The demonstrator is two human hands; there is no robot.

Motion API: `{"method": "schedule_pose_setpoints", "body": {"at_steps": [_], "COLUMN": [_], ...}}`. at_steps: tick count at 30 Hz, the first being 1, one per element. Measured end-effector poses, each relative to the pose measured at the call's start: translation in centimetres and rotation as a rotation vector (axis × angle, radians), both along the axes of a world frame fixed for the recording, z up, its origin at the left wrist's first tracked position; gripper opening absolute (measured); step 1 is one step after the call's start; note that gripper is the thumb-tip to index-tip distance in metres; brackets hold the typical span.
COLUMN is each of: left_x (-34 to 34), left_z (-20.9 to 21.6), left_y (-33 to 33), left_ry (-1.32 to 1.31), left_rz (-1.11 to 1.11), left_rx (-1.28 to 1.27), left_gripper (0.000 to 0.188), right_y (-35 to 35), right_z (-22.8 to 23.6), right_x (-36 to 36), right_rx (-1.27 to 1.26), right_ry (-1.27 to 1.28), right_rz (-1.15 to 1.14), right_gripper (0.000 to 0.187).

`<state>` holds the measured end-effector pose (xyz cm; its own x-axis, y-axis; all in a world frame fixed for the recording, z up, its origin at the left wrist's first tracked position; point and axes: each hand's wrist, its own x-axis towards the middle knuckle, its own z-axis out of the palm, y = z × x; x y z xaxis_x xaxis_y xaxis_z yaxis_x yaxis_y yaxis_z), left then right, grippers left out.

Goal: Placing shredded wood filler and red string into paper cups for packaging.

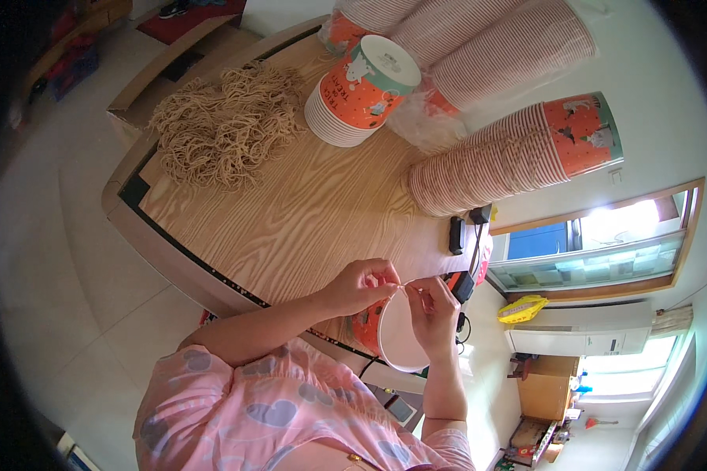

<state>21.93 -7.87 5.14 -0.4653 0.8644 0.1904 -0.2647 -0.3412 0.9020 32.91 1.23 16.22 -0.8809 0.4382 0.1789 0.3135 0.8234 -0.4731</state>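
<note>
My left hand [365, 286] and my right hand [432, 308] are close together, fingertips pinched on a short, thin strand of cord [403, 284]. Just below them is an orange paper bucket [401, 337], its pale open mouth toward me, partly covered by my right hand and wrist. Whether the strand runs through the bucket's wall cannot be made out. A tangled heap of tan cord [224, 125] lies at the table's far left. Beyond my hands stands a nested stack of upturned paper buckets [361, 93], orange and green with printed figures.
A long nested stack of buckets [518, 153] lies on its side at the right, with tan cords along it. Behind are plastic-wrapped stacks [495, 55]. Black adapters [456, 235] and cables sit by my right hand. The wood-grain table [267, 220] has a dark edge.
</note>
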Motion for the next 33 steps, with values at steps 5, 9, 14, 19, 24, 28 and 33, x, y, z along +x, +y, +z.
{"method": "schedule_pose_setpoints", "body": {"at_steps": [5,9,14,19,24,28,33], "left_x": [0.1,0.1,0.1,-0.4,-0.1,0.0,0.2], "left_z": [-0.2,-0.6,-0.4,0.1,1.1,1.3,1.2], "left_y": [-0.2,-0.5,-0.9,-2.2,-2.6,-2.5,-2.0], "left_ry": [-0.049,-0.07,-0.172,-0.017,0.334,0.338,0.348], "left_rz": [-0.063,-0.05,-0.086,-0.076,0.03,0.059,0.081], "left_rx": [-0.027,0.014,-0.008,-0.115,-0.048,-0.076,-0.038], "left_gripper": [0.008,0.009,0.014,0.017,0.017,0.016,0.011], "right_y": [0.1,-0.6,-1.7,-1.7,-2.1,-2.1,-1.1], "right_z": [-0.8,0.4,1.3,0.1,0.6,1.3,-0.3], "right_x": [0.8,1.7,2.1,2.4,1.5,1.7,1.4], "right_rx": [-0.087,-0.149,-0.196,-0.271,-0.19,-0.183,-0.109], "right_ry": [0.158,0.155,0.107,0.191,0.196,0.046,0.281], "right_rz": [-0.013,-0.121,-0.123,-0.097,-0.134,-0.173,-0.072], "right_gripper": [0.006,0.004,0.006,0.007,0.007,0.006,0.003]}}
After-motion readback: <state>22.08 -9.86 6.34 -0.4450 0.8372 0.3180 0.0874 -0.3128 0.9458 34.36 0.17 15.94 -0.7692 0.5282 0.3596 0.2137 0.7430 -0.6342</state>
